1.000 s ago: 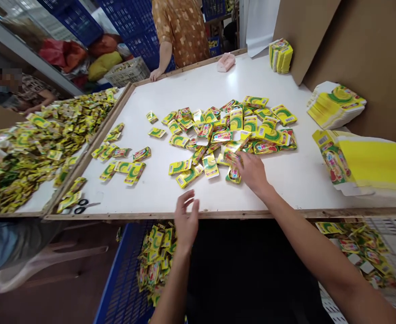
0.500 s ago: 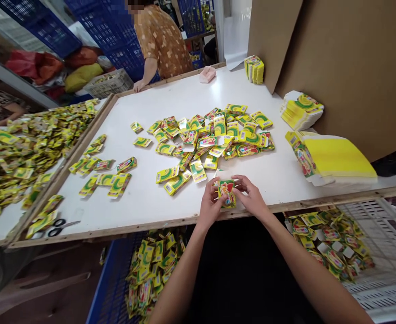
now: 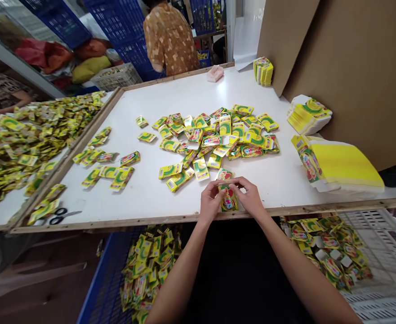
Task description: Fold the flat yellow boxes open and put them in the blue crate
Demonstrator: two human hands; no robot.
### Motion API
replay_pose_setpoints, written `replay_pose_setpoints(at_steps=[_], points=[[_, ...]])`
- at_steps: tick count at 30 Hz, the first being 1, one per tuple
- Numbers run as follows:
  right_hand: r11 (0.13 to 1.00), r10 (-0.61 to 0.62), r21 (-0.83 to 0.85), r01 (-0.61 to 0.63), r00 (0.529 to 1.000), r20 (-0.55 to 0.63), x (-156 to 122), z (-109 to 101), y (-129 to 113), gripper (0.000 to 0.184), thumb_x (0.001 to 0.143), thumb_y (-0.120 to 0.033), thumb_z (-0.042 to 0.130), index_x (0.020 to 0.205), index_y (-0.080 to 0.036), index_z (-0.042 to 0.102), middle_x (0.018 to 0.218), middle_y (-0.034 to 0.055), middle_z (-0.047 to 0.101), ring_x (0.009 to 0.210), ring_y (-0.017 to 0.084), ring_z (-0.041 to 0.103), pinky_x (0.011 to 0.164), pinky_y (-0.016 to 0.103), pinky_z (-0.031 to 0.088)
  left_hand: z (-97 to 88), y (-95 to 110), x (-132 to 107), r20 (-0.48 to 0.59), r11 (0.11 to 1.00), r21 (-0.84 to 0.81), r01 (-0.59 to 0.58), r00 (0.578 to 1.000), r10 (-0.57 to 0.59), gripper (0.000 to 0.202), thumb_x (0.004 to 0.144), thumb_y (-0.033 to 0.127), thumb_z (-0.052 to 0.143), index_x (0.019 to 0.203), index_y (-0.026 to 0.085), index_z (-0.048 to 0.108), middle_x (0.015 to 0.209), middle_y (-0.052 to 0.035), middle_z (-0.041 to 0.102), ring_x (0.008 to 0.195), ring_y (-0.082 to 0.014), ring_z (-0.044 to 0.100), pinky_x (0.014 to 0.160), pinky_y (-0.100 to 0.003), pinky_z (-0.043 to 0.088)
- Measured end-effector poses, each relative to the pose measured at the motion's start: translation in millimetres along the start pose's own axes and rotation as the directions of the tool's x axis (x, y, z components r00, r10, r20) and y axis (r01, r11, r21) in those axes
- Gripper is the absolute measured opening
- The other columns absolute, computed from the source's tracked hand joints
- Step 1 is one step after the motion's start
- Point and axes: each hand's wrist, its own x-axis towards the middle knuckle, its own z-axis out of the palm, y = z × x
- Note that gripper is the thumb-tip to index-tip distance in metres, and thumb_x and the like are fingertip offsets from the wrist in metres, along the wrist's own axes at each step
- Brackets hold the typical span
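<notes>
One carton [image 3: 230,201]: pinched by fingers of both left hand [image 3: 211,203] and right hand [image 3: 249,197], lower centre
Bench [image 3: 144,202]: messy carton pile [image 3: 212,140], mid-frame
Scissors [image 3: 68,214]: just chilling, lower left

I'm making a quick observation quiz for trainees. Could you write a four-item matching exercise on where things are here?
1. Scissors
2. Pink item
3. Brown board
4. Left hand and right hand

A. Near the far edge of the table
B. On a box
C. Near left corner
D. Upright at the right

Pairs: 1-C, 2-A, 3-D, 4-B.
</notes>
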Motion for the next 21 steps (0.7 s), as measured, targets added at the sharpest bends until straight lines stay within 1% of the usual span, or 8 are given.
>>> replay_pose_setpoints(at_steps=[2, 5, 8, 11, 15, 17, 20, 21], points=[[0.999, -0.017, -0.029, 0.018, 1.000, 0.011, -1, 0, -3, 0.020, 0.084, -0.039, 0.059, 0.087, -0.021, 0.068, 0.091, 0.0052, 0.069, 0.080, 0.019, 0.061, 0.072, 0.033, 0.049, -1.6, 3, -1, 0.002, 0.999, 0.033, -0.004, 1.000, 0.004, 0.021, 0.078, 0.034, 0.067, 0.092, 0.018, 0.067, 0.092, -0.0060, 0.069, 0.090, -0.0194, 0.064, 0.085, -0.033, 0.049], [0.999, -0.017, -0.052, 0.017, 1.000, -0.005, -2, 1, -7, 0.019, 0.082, -0.037, 0.060, 0.088, -0.021, 0.069, 0.089, 0.0046, 0.069, 0.077, 0.018, 0.060, 0.071, 0.033, 0.049, -2.3, 4, -1, -0.017, 0.999, 0.049, -0.018, 1.000, 0.019, 0.018, 0.078, 0.034, 0.067, 0.089, 0.019, 0.069, 0.093, -0.0054, 0.069, 0.091, -0.0192, 0.063, 0.086, -0.033, 0.048], [0.996, 0.038, -0.083, -0.040, 0.999, -0.022, -1, 2, -10, 0.019, 0.079, -0.035, 0.060, 0.089, -0.021, 0.068, 0.088, 0.0038, 0.069, 0.072, 0.017, 0.058, 0.070, 0.033, 0.049, -0.6, 3, 0, -0.039, 0.998, 0.062, -0.002, 0.999, 0.004, 0.020, 0.077, 0.033, 0.068, 0.091, 0.019, 0.068, 0.088, -0.0043, 0.070, 0.084, -0.0182, 0.064, 0.079, -0.031, 0.050], [0.994, 0.092, -0.062, -0.093, 0.995, -0.026, 5, 1, -15, 0.016, 0.077, -0.033, 0.060, 0.086, -0.020, 0.066, 0.080, 0.0019, 0.068, 0.067, 0.016, 0.058, 0.066, 0.030, 0.048, 2.4, 2, 5, -0.068, 0.997, 0.073, 0.012, 0.998, -0.007, 0.019, 0.076, 0.033, 0.069, 0.089, 0.019, 0.068, 0.079, -0.0018, 0.069, 0.074, -0.0159, 0.062, 0.071, -0.028, 0.049], [0.993, 0.118, -0.030, -0.118, 0.993, -0.004, 9, -2, -18, 0.014, 0.079, -0.034, 0.059, 0.081, -0.020, 0.063, 0.073, -0.0001, 0.066, 0.064, 0.015, 0.057, 0.062, 0.028, 0.047, 4.7, 3, 7, -0.089, 0.997, 0.077, 0.017, 0.996, -0.010, 0.015, 0.076, 0.031, 0.068, 0.086, 0.019, 0.068, 0.071, 0.0008, 0.065, 0.067, -0.0137, 0.059, 0.067, -0.026, 0.046], [0.993, 0.112, -0.030, -0.112, 0.994, 0.008, 5, -2, -16, 0.017, 0.082, -0.036, 0.057, 0.083, -0.020, 0.063, 0.075, 0.0004, 0.066, 0.066, 0.016, 0.058, 0.063, 0.028, 0.047, 4.0, 4, 6, -0.085, 0.997, 0.074, 0.020, 0.996, -0.014, 0.015, 0.078, 0.032, 0.067, 0.086, 0.020, 0.068, 0.073, 0.0001, 0.066, 0.069, -0.0139, 0.059, 0.068, -0.026, 0.046], [0.995, 0.090, -0.047, -0.089, 0.996, 0.011, -4, -3, -10, 0.022, 0.086, -0.039, 0.054, 0.093, -0.022, 0.065, 0.086, 0.0022, 0.068, 0.072, 0.017, 0.058, 0.068, 0.030, 0.048, 1.4, 3, 1, -0.071, 0.997, 0.069, 0.022, 0.997, -0.017, 0.018, 0.078, 0.034, 0.067, 0.089, 0.021, 0.070, 0.087, -0.0024, 0.069, 0.077, -0.0153, 0.061, 0.072, -0.027, 0.048], [0.995, 0.088, -0.050, -0.088, 0.996, 0.011, -7, -3, -8, 0.023, 0.086, -0.040, 0.054, 0.095, -0.022, 0.065, 0.088, 0.0024, 0.069, 0.072, 0.017, 0.058, 0.069, 0.031, 0.048, 0.7, 3, 1, -0.067, 0.997, 0.070, 0.026, 0.998, -0.021, 0.019, 0.077, 0.034, 0.067, 0.090, 0.021, 0.070, 0.088, -0.0027, 0.069, 0.078, -0.0155, 0.061, 0.072, -0.027, 0.048]])
